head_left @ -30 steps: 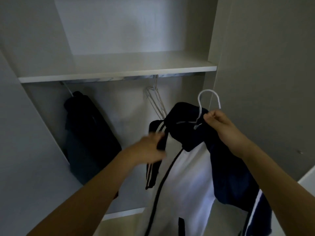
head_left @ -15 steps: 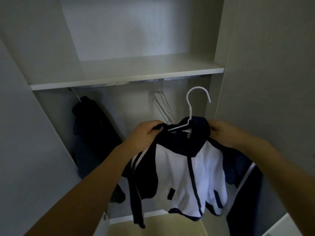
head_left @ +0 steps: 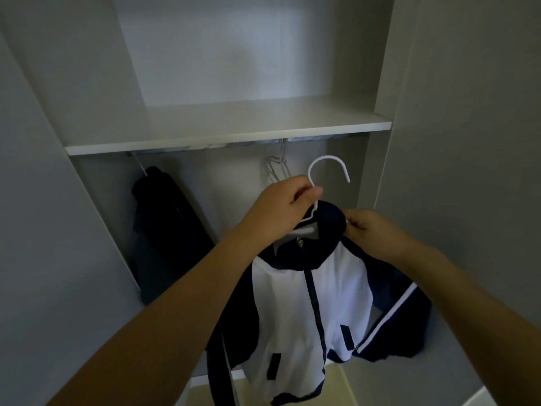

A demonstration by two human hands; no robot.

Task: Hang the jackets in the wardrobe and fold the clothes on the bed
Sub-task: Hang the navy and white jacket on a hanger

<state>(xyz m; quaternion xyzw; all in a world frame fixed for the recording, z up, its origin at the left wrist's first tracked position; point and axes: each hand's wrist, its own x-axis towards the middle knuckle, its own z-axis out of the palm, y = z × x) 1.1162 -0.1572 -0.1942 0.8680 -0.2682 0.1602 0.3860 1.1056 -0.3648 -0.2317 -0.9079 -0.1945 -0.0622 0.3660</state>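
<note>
Standing before an open grey wardrobe (head_left: 456, 142), a person is holding up a navy-and-white zip-front track jacket (head_left: 310, 294) on a thin white wire hanger (head_left: 328, 171). Their left hand (head_left: 281, 212) is pinching the hanger's neck just under the hook, fingers curled tight around the wire, while their right hand (head_left: 369, 227) is pinching the jacket's dark collar at the shoulder. The jacket is hanging in front of the wardrobe opening, below the white shelf (head_left: 228, 133) and not yet on the metal rail (head_left: 205, 145) beneath it. Its long axis is running top to bottom, collar up, zipped front facing the viewer, and the hook is pointing up with its open end to the right. The fabric looks light, soft and probably slippery, so the stiff hanger neck seems the surest place to grip. A dark garment (head_left: 164, 230) is already hanging at the left, and bare wire hangers (head_left: 278, 168) are dangling near the middle.
</note>
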